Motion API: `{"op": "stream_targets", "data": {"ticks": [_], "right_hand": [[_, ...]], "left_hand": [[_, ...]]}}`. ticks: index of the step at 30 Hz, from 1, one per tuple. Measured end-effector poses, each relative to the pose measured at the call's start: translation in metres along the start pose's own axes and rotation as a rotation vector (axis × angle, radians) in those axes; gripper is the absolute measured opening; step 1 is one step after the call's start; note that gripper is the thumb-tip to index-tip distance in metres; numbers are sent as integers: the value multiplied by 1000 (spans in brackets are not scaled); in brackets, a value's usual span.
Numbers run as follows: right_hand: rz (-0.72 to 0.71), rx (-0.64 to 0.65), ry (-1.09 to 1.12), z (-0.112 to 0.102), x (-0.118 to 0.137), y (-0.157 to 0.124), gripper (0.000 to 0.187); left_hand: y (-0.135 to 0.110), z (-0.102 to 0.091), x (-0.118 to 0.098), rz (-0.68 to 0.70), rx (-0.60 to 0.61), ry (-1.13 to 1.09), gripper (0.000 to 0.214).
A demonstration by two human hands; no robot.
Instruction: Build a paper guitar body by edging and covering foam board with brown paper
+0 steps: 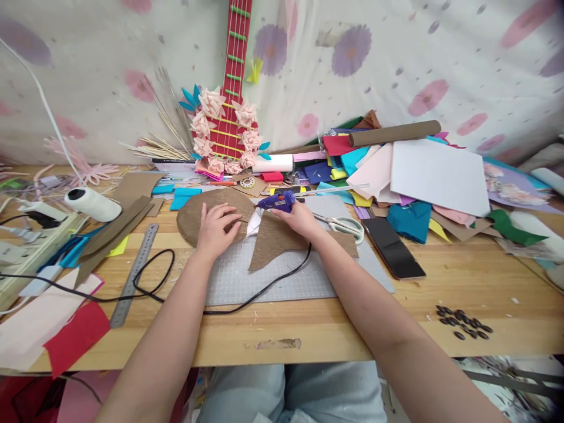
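Note:
My left hand point(219, 229) lies on a rounded shape covered in brown crinkled paper point(189, 214), with the fingers apart and resting on its surface. In my right hand point(299, 218) is a blue-purple hot glue gun point(277, 202), its nozzle pointing left at the right edge of the rounded shape. A clear glue stick point(339, 189) sticks out of its back. Beneath my right hand lies a loose piece of brown crepe paper point(271, 244) with a flared end. Some white material point(254, 224) shows between the two brown pieces. The grey cutting mat point(273, 288) is under them.
A black cord point(259, 294) loops across the table past a steel ruler point(134, 276). Scissors point(348, 226), a phone point(393, 248) and black oval pieces point(462, 322) lie right. Behind stand a flower-trimmed red paper guitar point(227, 126) and piled coloured paper point(436, 176). Left is a power strip point(48, 252).

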State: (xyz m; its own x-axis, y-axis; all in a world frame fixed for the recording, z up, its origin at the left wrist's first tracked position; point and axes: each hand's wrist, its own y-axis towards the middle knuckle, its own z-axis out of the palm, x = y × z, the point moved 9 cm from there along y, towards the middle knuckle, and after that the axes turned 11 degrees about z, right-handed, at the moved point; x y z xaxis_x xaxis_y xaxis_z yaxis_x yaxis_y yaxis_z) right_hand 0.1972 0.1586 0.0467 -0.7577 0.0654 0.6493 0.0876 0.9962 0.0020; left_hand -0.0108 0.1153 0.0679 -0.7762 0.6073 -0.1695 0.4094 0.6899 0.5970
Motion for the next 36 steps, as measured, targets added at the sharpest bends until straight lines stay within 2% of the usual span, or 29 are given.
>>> {"op": "stream_targets", "data": {"ticks": [6,17,26,30,34,36], "right_hand": [[63,13,-7,-1,-5,9,41],[74,57,13,5,-6,25,44],[100,101,48,3,-11,23,35],[172,79,184,-21,-25,16,30],[247,-111,284,-60,-55,5,37],[274,-187,307,-72,-72,-1,39]], "left_hand": [[-1,-1,0,11,-30,1,18],[-2,-1,1,-9,-13,-12,20],[-2,-1,1,-6,-20,-8,20],[-3,0,2,-18,-18,-7,21],[-2,-1,2,-32,-29,-7,22],[0,-6,1,-46,-51,-9,23]]}}
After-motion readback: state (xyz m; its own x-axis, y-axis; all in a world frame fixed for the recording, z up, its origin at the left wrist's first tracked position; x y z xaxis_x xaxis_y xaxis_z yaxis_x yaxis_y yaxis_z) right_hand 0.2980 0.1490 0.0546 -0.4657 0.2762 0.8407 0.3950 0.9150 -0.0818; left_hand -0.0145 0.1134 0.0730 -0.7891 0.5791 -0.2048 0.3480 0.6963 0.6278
